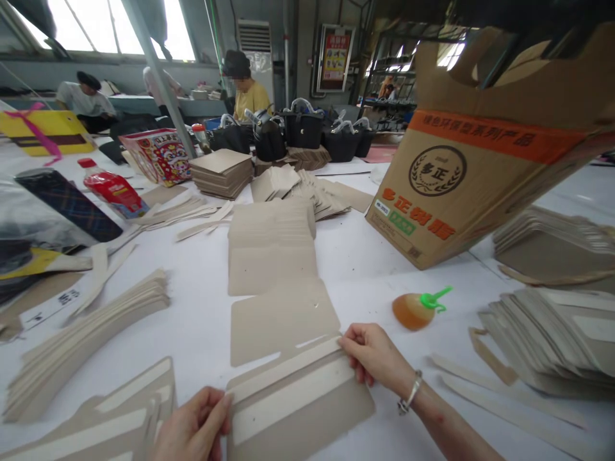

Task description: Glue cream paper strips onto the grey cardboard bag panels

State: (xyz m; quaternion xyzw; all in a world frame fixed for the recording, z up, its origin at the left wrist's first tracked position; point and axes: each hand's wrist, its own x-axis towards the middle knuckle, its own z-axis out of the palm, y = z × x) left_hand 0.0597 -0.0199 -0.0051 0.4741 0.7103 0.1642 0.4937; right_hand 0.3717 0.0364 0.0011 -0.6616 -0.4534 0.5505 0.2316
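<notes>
at the far left of the white table, a fanned stack of tan strips lies near a red bottle that rests on its side. low in the middle, our left hand pinches the left edge of a tan card, thumb on top and the other fingers curled. the card lies flat on the table right in front of us, with 2 pale strips running across its upper part. just beyond it, a row of overlapping tan cards runs away from us. our right hand grips the card's top right corner, fingers pressed together on the end of the upper strip; a silver bracelet sits at the wrist. right of that hand, apart from it, an orange glue bottle with a green nozzle lies on its side. behind it a big cardboard box stands tilted, and more card stacks pile up at the far right.
</notes>
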